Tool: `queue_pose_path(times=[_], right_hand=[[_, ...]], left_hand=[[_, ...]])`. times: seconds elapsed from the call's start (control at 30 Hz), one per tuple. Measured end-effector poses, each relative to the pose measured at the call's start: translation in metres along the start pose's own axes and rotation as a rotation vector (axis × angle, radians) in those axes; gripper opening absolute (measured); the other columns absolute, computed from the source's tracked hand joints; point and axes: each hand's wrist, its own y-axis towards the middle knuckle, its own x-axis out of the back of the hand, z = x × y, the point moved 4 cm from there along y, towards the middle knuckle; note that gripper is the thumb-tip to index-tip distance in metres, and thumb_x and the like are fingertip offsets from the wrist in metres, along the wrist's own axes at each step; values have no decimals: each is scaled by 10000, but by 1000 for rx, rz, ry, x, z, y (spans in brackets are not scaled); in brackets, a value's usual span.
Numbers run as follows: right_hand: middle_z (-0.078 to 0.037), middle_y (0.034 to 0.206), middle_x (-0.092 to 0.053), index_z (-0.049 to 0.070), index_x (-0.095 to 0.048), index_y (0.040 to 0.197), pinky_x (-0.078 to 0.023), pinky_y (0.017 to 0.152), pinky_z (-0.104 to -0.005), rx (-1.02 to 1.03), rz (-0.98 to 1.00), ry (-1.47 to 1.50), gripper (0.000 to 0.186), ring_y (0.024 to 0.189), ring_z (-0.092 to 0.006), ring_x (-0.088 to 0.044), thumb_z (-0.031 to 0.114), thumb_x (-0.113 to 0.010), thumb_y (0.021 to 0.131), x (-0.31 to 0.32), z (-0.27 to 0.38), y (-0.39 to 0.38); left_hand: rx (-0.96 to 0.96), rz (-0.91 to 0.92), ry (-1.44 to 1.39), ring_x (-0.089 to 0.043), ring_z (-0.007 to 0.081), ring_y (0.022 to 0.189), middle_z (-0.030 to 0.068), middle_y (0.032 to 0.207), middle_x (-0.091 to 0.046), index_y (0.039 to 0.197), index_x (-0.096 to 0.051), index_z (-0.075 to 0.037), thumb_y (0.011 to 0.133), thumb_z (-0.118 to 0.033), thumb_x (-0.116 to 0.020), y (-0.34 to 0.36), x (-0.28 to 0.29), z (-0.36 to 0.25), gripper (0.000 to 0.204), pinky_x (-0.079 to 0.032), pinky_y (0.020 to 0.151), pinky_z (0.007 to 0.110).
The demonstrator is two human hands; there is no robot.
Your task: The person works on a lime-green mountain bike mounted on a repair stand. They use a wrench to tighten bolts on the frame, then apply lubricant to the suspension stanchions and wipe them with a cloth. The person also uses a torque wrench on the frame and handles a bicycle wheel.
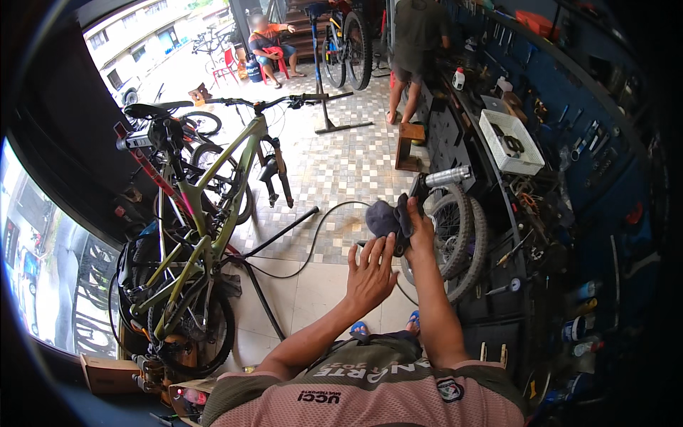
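Observation:
My right hand (422, 231) is closed round a dark grey cloth (382, 218) and a black bicycle crank arm (420, 188). A silver spindle (448, 176) sticks out sideways from the crank arm's upper end. The cloth bunches over the middle of the arm, hiding part of it. My left hand (371, 272) is just left of the crank arm's lower end, its fingers stretched out and slightly apart. Its fingertips come up to the cloth's lower edge; whether they touch it I cannot tell.
A green mountain bike (228, 167) without its front wheel hangs on a stand at left. Loose wheels (449, 235) lean against the right-hand workbench, which bears a white basket (510, 142). A wooden stool (409, 146), a standing person (420, 43) and a seated person (269, 43) are farther off.

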Motion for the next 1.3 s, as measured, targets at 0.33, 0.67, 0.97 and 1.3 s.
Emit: queue_pose_path(times=[0.33,0.67,0.97,1.3], right_hand=[[-18,1042,-735,51,-685,1149,-563,851,-300,72,217,-306,303,931,-123,-683,71,-860,902,-25,-23,-28],[-43,1061,-728,28,-684,1191,-602,842,-325,43,-12,-18,318,924,-164,-713,116,-851,935,-14,-9,10],[-33,1087,-727,38,-632,1254,-583,863,-301,136,-8,-113,411,952,-143,-705,98,-864,920,-30,10,9],[-32,1129,-734,20,-695,1206,-546,946,-303,174,260,-508,410,1034,-127,-682,255,-880,925,-20,-4,-27]], left_hand=[[166,-212,-369,-489,461,1078,218,1071,-516,1186,-496,35,757,-55,-749,42,-26,55,506,-356,958,570],[197,-35,-357,-515,421,1007,182,985,-535,1032,-505,-9,746,-65,-797,29,-9,27,413,-388,873,527],[219,-58,-449,-499,425,996,192,997,-540,1053,-501,-5,730,-38,-829,6,-13,27,461,-379,864,528],[191,-184,-682,-520,407,1077,154,1096,-579,1204,-613,-38,760,-67,-849,46,-20,54,503,-439,954,496]])
